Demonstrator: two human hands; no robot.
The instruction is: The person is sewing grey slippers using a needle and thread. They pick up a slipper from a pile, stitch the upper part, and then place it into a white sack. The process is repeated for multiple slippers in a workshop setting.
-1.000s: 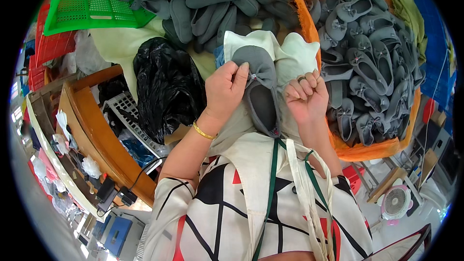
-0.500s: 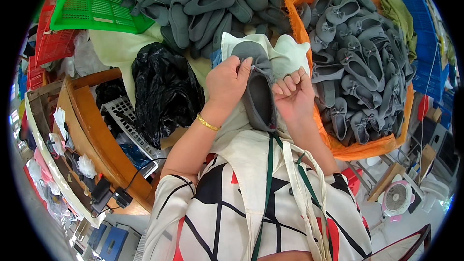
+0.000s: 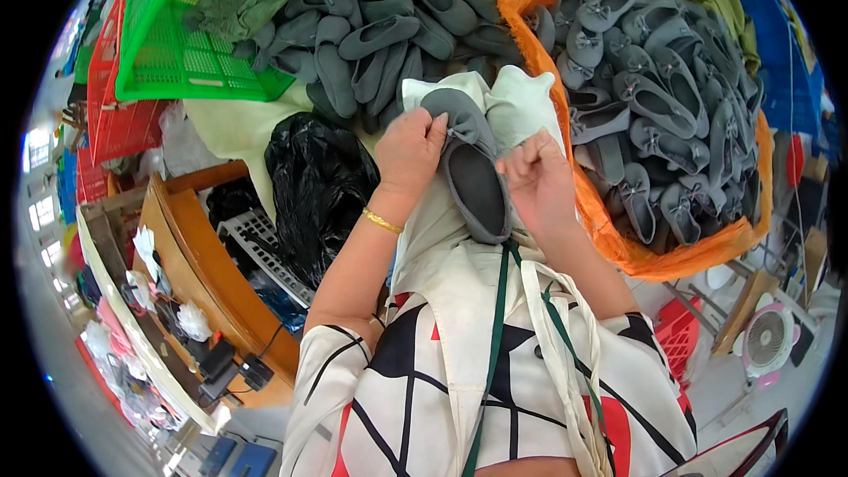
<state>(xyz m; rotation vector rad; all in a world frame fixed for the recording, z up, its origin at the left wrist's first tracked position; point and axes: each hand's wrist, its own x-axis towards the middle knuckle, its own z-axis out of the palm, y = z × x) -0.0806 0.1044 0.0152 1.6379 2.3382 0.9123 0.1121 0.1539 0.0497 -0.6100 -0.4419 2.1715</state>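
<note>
We observe one grey shoe [image 3: 481, 194] held in front of the wearer's body, its toe pointing away and its heel end toward the cream apron [image 3: 464, 300]. Its opening faces up at us, and a small bow [image 3: 463, 131] sits across the front. Left hand [image 3: 411, 150]: closed on the shoe's forward left side, thumb by the bow, the other fingers largely hidden from us; a gold-coloured bracelet [image 3: 382, 221] circles that wrist. Right hand [image 3: 537, 178]: at the shoe's right side, fingers curled in, tips close to the rim of the opening. We cannot tell whether they touch the rim or pinch anything thin. White cloth [image 3: 521, 106] lies beyond the shoe, near its toe. Surroundings: to the right we record an orange sack [image 3: 680, 256], its mouth open, packed with grey bowed shoes [image 3: 662, 106]; ahead, a loose heap of grey shoes [image 3: 380, 35] lies next to a green basket [image 3: 212, 75]. To the left of the left forearm we note a black plastic bag [image 3: 318, 185], then a white perforated crate [image 3: 265, 252] and brown wooden furniture [image 3: 216, 269]. A small fan [image 3: 767, 338] stands at lower right.
</note>
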